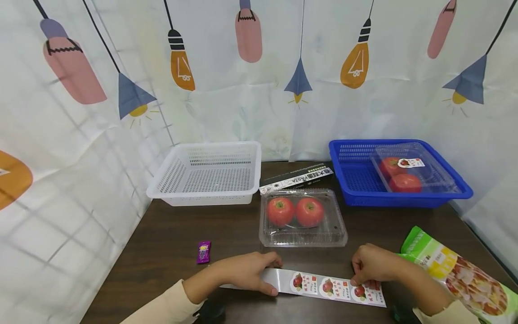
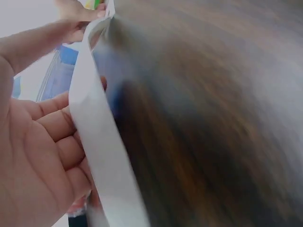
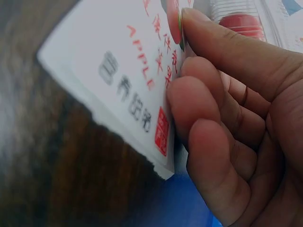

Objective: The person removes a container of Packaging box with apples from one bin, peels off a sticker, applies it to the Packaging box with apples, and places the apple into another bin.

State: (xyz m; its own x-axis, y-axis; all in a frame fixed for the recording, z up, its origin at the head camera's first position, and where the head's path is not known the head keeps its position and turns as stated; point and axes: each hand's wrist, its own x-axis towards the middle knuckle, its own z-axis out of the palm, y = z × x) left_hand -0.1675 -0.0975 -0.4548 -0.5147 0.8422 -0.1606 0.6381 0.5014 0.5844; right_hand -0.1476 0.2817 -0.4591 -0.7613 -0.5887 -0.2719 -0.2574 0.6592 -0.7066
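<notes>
The right hand (image 1: 376, 263) pinches the end of the label strip (image 1: 318, 286) between thumb and fingers, and the left hand (image 1: 247, 272) grips it farther along, fingers bent about its edge, covering a stretch. Three printed labels show between them, above the dark table (image 1: 170, 252)! Just beyond sits one clear container (image 1: 335, 225) with two red fruits (image 1: 280, 211), overlapping one pasta box (image 1: 297, 179). Left, one purple packet (image 1: 203, 252); right, one green bag (image 1: 465, 274), partly blocked by the right forearm. At the back, two baskets: white (image 1: 212, 199), and blue (image 1: 388, 200) bearing a second, labelled container (image 1: 439, 177), two more fruits inside.
</notes>
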